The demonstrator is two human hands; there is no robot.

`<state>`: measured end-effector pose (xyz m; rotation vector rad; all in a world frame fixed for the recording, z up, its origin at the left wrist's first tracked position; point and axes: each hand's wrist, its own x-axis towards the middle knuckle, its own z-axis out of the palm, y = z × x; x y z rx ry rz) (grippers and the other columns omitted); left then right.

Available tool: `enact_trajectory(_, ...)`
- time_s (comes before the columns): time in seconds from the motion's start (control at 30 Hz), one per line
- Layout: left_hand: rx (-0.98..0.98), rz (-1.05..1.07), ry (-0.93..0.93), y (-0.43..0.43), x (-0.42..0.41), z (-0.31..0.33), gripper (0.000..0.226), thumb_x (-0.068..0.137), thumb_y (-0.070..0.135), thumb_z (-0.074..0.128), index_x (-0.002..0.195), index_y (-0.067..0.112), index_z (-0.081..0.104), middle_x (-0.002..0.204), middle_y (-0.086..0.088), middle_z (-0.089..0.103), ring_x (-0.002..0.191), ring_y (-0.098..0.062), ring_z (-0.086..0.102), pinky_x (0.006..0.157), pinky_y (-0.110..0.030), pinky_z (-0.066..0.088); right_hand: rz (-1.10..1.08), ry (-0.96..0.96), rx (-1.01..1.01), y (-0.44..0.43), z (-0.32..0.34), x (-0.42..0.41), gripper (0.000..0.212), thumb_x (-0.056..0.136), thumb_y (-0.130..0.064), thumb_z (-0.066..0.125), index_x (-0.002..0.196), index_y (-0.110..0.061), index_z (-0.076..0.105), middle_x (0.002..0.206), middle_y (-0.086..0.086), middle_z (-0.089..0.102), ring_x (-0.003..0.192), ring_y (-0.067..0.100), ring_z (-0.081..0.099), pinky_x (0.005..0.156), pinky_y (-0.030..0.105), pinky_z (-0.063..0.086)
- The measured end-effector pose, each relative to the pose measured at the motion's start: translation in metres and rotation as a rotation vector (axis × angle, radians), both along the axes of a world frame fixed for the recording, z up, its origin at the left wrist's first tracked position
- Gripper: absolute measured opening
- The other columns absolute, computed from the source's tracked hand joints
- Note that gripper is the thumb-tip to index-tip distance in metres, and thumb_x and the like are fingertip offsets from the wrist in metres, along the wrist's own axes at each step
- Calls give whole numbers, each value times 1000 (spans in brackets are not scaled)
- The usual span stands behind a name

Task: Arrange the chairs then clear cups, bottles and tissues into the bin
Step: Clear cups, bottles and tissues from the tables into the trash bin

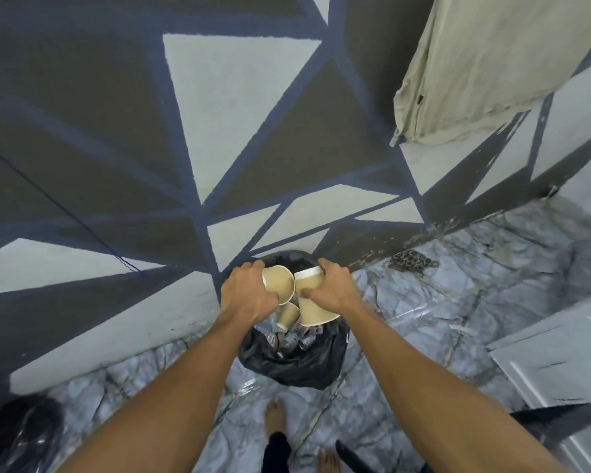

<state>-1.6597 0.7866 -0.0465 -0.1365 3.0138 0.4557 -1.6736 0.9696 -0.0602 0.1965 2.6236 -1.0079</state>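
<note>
Two bare forearms (171, 387) reach up from the bottom edge to centre frame. The left hand (249, 295) curls its fingers round a tan paper cup (278, 283) whose mouth faces the camera. Just right of it, touching, the right hand (335, 288) grips a second tan paper cup (313, 302), mouth downward. Both hang over the round black-bagged bin (297, 363).

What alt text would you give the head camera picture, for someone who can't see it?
Two bare hands hold paper cups over a black-bagged bin: the left hand grips the left cup, the right hand the right cup. A third cup lies inside it, and behind stands a wall painted with triangles.
</note>
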Motion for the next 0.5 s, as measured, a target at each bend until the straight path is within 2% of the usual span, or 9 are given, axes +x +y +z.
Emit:
enact_trajectory(0.2, 36, -23, -23, -26, -64, -23, 54, 61, 32, 73, 113, 21, 60, 108, -3, 64, 97, -27, 59, 79, -39, 54, -79, -82, 20, -27, -30, -46, 94, 68, -45, 83, 144, -13, 39, 130, 9, 61, 117, 28, 57, 91, 34, 49)
enact_trajectory(0.33, -34, -41, -128, -45, -106, -44, 73, 63, 35, 74, 129, 19, 48, 122, -5, 59, 111, -30, 54, 90, -45, 50, -122, -148, 108, -45, -45, -73, 101, 72, -53, 78, 150, -14, 27, 137, 12, 56, 124, 32, 54, 96, 39, 49)
enact_trajectory(0.4, -86, -69, -225, -52, -117, -57, 79, 64, 38, 76, 132, 17, 42, 127, -7, 55, 116, -31, 52, 93, -48, 47, -131, -151, 112, -51, -51, -83, 90, 74, -51, 76, 145, -15, 35, 134, 11, 59, 122, 32, 55, 96, 39, 51)
enact_trajectory(0.5, -89, -106, -314, -62, -123, -73, 71, 68, 38, 75, 129, 16, 46, 125, -8, 61, 115, -31, 57, 93, -48, 49, -134, -175, 111, -55, -57, -93, 73, 76, -44, 75, 136, -12, 49, 129, 12, 61, 120, 31, 57, 97, 40, 51)
